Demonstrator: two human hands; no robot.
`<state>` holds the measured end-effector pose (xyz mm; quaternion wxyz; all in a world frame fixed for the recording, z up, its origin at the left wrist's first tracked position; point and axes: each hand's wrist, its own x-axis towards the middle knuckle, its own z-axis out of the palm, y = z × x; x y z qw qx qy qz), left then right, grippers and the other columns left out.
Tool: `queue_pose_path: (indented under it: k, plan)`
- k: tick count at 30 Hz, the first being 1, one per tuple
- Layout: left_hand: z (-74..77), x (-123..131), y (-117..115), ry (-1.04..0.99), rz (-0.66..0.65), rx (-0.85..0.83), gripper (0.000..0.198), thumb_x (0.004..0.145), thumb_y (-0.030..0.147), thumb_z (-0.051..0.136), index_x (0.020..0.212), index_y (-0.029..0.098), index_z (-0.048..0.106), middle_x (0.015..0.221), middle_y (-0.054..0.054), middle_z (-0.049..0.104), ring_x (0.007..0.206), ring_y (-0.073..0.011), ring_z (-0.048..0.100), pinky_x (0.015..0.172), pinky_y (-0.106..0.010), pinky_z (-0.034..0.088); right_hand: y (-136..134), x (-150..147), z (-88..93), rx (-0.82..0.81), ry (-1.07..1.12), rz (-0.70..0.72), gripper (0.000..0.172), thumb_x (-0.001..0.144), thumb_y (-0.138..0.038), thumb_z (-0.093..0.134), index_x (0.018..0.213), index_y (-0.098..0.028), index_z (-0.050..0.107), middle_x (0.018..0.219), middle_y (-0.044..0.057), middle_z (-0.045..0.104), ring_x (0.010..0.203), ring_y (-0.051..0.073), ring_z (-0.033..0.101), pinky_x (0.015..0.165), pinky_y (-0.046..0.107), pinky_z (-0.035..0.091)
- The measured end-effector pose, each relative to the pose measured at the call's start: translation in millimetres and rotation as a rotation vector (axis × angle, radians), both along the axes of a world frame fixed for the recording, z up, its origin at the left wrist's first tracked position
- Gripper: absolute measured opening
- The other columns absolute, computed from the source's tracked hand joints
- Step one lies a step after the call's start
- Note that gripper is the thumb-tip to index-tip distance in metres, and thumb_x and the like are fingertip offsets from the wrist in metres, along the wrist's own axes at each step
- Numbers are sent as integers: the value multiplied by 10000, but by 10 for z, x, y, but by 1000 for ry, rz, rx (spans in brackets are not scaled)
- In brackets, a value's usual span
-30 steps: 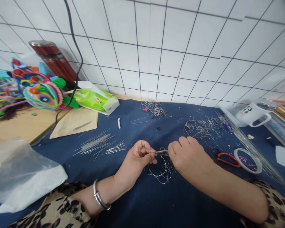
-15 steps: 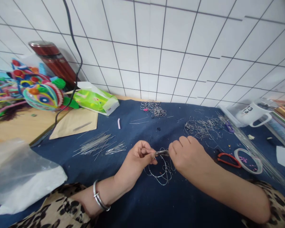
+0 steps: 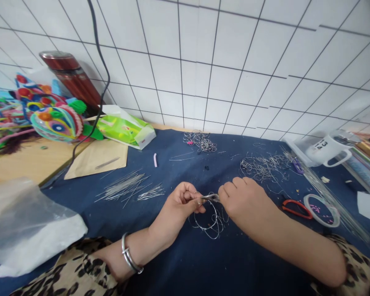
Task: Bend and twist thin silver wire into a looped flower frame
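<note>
Between thumb and fingers, my left hand [image 3: 181,205] pinches a thin silvery wire ring [image 3: 215,220] that hangs below the fingertips. My right hand [image 3: 242,197] is closed around a pair of pliers [image 3: 212,197]; its handles are hidden in the fist. The metal jaws reach to the left fingertips and meet the wire there. Thin loose wire loops [image 3: 214,235] show under and around the ring, just above the dark blue cloth [image 3: 172,263]. Whether those loops are joined to the ring I cannot tell.
Straight wire pieces [image 3: 123,185] lie at left beside a brown envelope [image 3: 95,158]. Tangled wire [image 3: 263,166] sits right of centre. Red-handled pliers [image 3: 297,209] and a round clear dish [image 3: 322,210] are at right, near a white mug [image 3: 329,150]. A plastic bag [image 3: 33,234] lies near left.
The hands stay together at the wire with almost no movement. The plier jaws look slightly turned, and the whole view has shifted a little.
</note>
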<state>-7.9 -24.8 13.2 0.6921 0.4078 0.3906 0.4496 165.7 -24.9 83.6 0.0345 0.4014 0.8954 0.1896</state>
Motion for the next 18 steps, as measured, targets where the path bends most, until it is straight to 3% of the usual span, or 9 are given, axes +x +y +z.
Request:
queue_pose_path:
  k: [9, 18]
  plan:
    - [-32, -27, 15, 1, -78, -19, 127, 782, 95, 551, 836, 161, 457, 703, 20, 578, 620, -93, 584, 587, -198, 397, 303, 185, -19, -335, 111, 83, 157, 818, -302, 542, 713, -186, 549, 689, 0, 570, 651, 141, 446, 585, 266, 242]
    - [1, -13, 5, 14, -77, -25, 148, 766, 129, 589, 815, 166, 454, 707, 27, 568, 616, -95, 577, 600, -212, 410, 348, 174, -35, -387, 132, 91, 166, 813, -320, 550, 718, -186, 574, 693, -3, 574, 656, 135, 462, 585, 263, 254]
